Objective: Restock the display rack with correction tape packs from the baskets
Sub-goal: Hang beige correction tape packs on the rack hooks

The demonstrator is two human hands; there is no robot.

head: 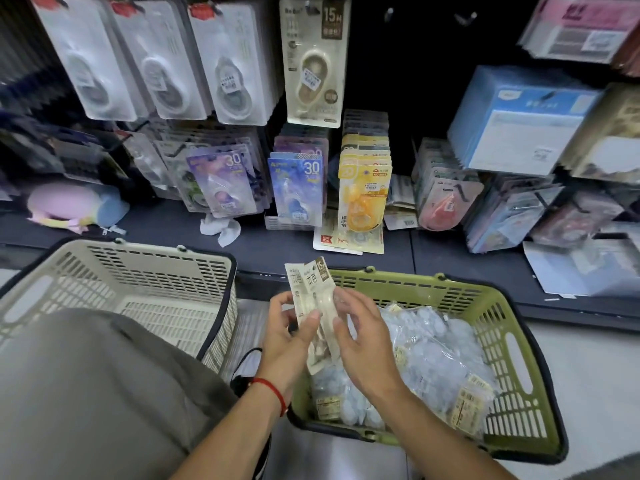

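Note:
Both hands hold a small stack of beige correction tape packs (313, 292) upright above the near rim of the green basket (516, 344). My left hand (289, 336) grips the stack from the left, thumb on its front. My right hand (363, 336) pinches its right edge. The green basket holds several clear bags of packs (426, 348). The same beige 15M pack (313, 60) hangs on the display rack straight above. To the left stands a beige basket (145, 285) with nothing visible inside.
Rows of other tape packs hang on the rack's hooks, purple (225, 181), blue (298, 188) and yellow (365, 188) ones lower down. A dark shelf ledge (450, 258) runs under them, with a crumpled white tissue (221, 228) and a pastel plush (74, 206). My grey-clad knee (86, 393) fills the lower left.

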